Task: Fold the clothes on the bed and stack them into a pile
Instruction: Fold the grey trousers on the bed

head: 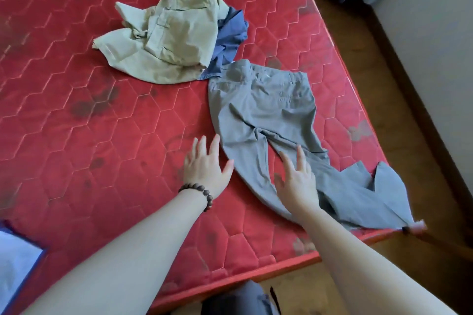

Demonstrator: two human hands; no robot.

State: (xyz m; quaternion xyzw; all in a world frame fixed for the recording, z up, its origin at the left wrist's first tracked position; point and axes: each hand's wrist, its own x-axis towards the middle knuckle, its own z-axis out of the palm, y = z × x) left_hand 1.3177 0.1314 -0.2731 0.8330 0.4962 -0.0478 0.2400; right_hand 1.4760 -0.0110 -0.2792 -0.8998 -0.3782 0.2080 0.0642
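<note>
Two bare forearms reach forward from the near edge of the bed [76,115], a red quilted mattress. Grey trousers [266,115] lie flat by the bed's right edge, waistband away from the viewer, legs running toward the near right corner, where the cuffs hang over the edge. Right hand [298,181] rests on a trouser leg, fingers spread and straight. Left hand [204,169], with a beaded bracelet [199,193] at the wrist, hovers or rests on the mattress just beside the trousers, fingers also spread, holding nothing. Likely risk: the overhanging cuffs could drag the legs off the bed, or a fold made over the wrinkled crotch could set crooked. Farther in, toward the bed's middle, crumpled khaki trousers [163,41] lie over a blue garment [230,36], which touches the grey waistband. Nothing blocks the hands.
</note>
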